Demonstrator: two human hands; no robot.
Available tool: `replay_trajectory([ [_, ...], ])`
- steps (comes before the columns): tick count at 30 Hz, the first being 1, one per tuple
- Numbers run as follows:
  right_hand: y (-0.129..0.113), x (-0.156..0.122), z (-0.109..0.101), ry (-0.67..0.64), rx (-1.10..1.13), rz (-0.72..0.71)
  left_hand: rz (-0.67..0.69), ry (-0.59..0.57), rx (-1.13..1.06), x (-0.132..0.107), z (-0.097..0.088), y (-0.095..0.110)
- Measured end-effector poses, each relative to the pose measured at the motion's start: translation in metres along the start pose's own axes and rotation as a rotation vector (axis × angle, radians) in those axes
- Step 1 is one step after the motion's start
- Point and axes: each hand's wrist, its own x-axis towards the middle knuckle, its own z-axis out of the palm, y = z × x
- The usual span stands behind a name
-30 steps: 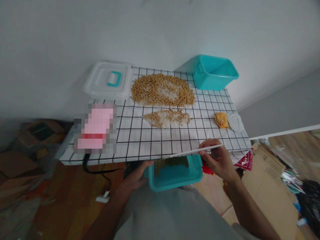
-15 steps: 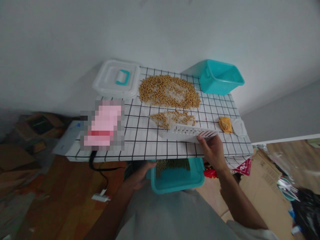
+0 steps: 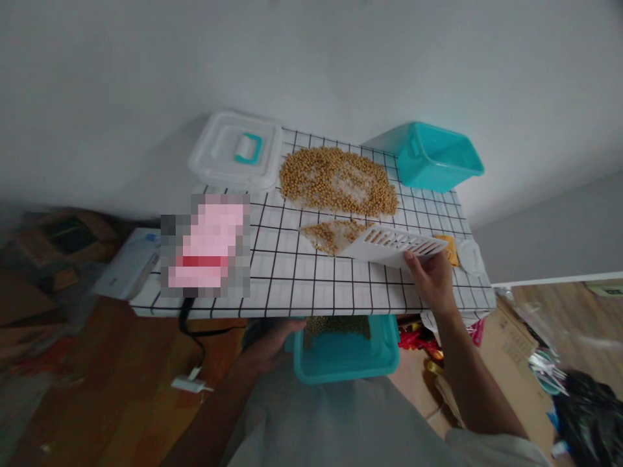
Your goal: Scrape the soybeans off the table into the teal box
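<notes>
The right hand (image 3: 437,283) has its grip closed on the right end of a white slotted board (image 3: 376,253), thumb on the near face and the other fingers mostly hidden behind. The board is tilted over the desk (image 3: 272,280), its left end across the right part of the small heap (image 3: 331,237) of tan beans and pale grains; whether it presses on them I cannot tell. It looks like thin plastic: light, fairly stiff, perhaps a little springy along the slotted strip, and smooth enough to twist if pinched at one corner. The plain solid part beside the slots seems the better hold, thumb flat on one face and fingers spread on the other. Below the desk's near edge, the left hand (image 3: 269,342) grips the teal box (image 3: 346,377) by its left side, thumb at the rim, the rest of the fingers out of sight. The box looks like firm plastic, with green beans (image 3: 338,325) along its far side; that load probably makes it heavier there and liable to tip, so a hand under the base would steady it better than the rim alone. The loose beans should roll easily.
</notes>
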Motion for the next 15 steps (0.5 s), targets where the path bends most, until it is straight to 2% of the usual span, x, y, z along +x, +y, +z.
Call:
replay_trajectory([
  [7,-0.005,0.012,0.006,0.018,-0.066,-0.036,-0.022,-0.08,-0.042,0.0,0.004,0.006],
  [15,-0.011,0.012,0.015,0.061,-0.046,-0.057,-0.03,-0.093,-0.048,0.001,-0.001,0.003],
])
